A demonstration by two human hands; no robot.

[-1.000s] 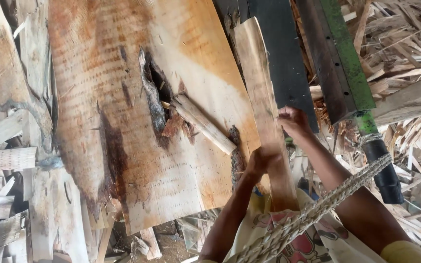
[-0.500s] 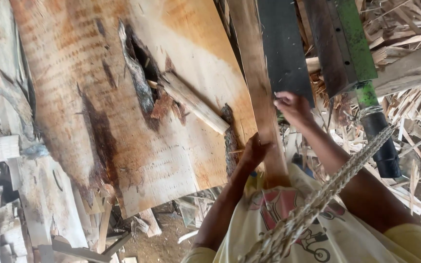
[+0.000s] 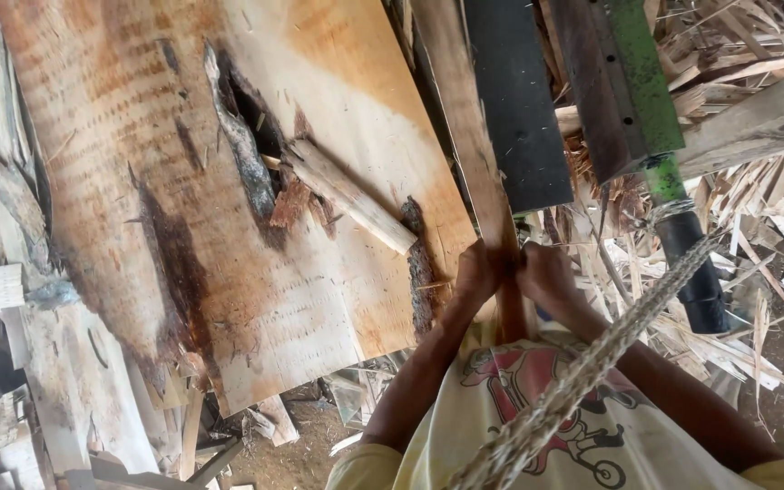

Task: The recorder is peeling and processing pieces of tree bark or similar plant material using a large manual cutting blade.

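Now, in the head view, both hands sit closer together than half a second ago: the right hand (image 3: 546, 277), which then rested higher on the long narrow pale wooden strip (image 3: 469, 136), has come down level with the left hand (image 3: 475, 272). Both are wrapped shut around the strip's near end, touching it from either side, just above the yellow printed shirt (image 3: 546, 417).

The strip's long axis runs from about 6 o'clock at the hands up to roughly 11 o'clock at the frame's top edge, its far end out of view. It lies along the right edge of the big stained sheet of wood veneer (image 3: 229, 181), which has drifted slightly leftward and lower in frame. On that sheet a short split stick of wood (image 3: 348, 195) rests beside a dark torn gash (image 3: 242, 136), pointing from 10 to 4 o'clock.

At 3 o'clock of the strip stands a dark flat metal blade (image 3: 514, 100), then a green-painted metal bar (image 3: 641, 73). A braided fibre rope (image 3: 592, 363) crosses the shirt diagonally. Wood scraps (image 3: 755, 209) litter the ground at 3 o'clock. No containers are visible.
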